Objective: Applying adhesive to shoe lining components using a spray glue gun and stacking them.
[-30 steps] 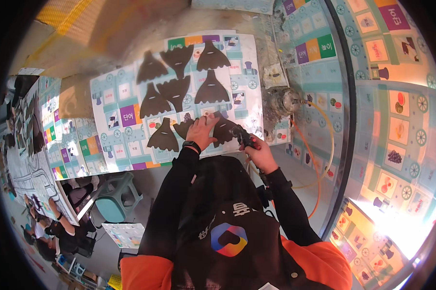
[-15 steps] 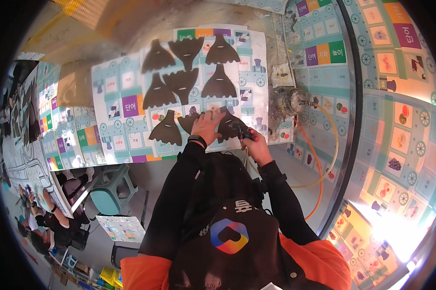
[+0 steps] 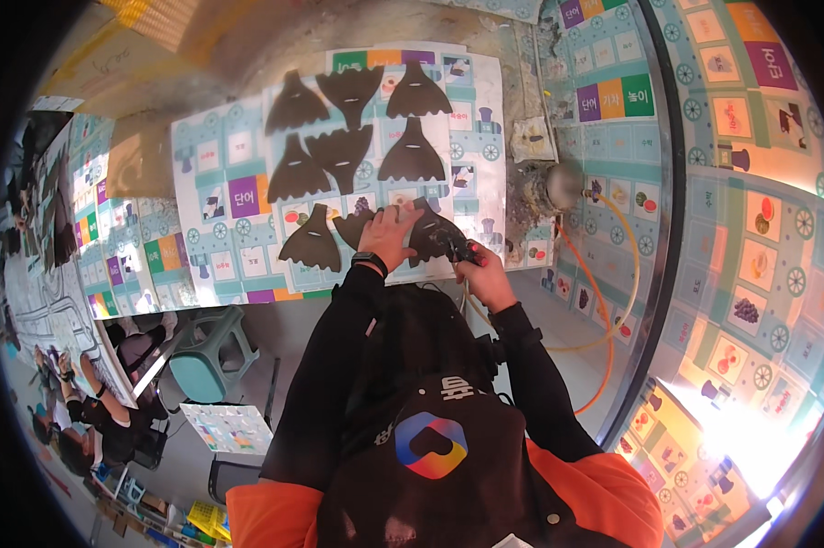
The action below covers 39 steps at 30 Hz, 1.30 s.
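Observation:
Several dark brown, fan-shaped pieces with scalloped edges and small slots lie in rows on a printed paper sheet [image 3: 234,196]. My left hand [image 3: 386,236] is flat with fingers outstretched, resting over a fan-shaped piece [image 3: 350,226] in the nearest row and reaching the edge of the piece on its right [image 3: 427,228]. In my right hand [image 3: 487,281] is a small black-and-red spray gun [image 3: 467,252], its dark front end over that right-hand piece. A thin hose hangs below this hand. Left of my hands lies another fan-shaped piece [image 3: 311,241], untouched.
A round metal fitting [image 3: 565,188] at the table's right side feeds a yellow hose [image 3: 633,265] and an orange hose [image 3: 604,338]. Printed sheets cover the right wall. A teal stool [image 3: 202,365] stands below left. People sit at another table [image 3: 74,320] far left.
Both hands keep nearly the same place and hold. The whole view has shifted very slightly; the fan-shaped pieces lie as before.

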Available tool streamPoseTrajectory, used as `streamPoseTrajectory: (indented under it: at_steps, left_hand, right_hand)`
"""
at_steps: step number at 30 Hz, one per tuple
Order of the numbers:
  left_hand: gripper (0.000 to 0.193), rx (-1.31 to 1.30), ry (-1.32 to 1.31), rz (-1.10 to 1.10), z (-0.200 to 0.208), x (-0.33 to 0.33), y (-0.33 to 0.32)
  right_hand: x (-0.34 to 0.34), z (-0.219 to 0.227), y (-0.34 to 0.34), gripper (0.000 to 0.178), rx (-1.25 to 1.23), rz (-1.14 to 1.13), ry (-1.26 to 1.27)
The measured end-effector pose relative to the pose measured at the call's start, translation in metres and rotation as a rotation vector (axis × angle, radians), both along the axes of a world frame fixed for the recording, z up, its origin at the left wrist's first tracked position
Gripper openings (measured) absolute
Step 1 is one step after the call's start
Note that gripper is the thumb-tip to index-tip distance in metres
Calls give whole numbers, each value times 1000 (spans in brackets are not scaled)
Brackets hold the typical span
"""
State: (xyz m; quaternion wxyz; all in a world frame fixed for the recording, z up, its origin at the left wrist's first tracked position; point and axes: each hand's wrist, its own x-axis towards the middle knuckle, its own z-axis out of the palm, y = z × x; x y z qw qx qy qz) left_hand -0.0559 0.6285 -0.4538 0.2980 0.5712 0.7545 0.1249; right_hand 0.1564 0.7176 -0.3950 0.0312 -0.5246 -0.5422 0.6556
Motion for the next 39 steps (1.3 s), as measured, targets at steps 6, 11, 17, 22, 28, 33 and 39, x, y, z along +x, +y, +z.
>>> streamPoseTrajectory:
  at_steps: [6,11,17,22,28,33,39]
  left_hand:
    - [68,167,-107,115,12,-38,-32]
    - [58,96,-41,136,10,-84,-76]
    - [53,97,-48,119,-10,-84,-78]
    - [53,99,-46,123,-12,-85,-82]
    - [55,93,-68,126,-13,-86,-84]
    - [55,115,-59,130,-14,-87,-87]
    - [55,141,-235,159,1,-98,-89]
  right_hand:
    - [-1,51,-11,30,-117,-62,51]
    - [-44,43,-44,31,-161,-37,38]
    - [-57,17,-71,36,73,131,-170]
    - [-67,4,-79,42,-11,57,-144]
    - [-70,-5,-88,45,-35,77,-71]
    - [-66,7,-85,41,-4,70,-121]
    - [-86,31,-84,32,-86,27,-82]
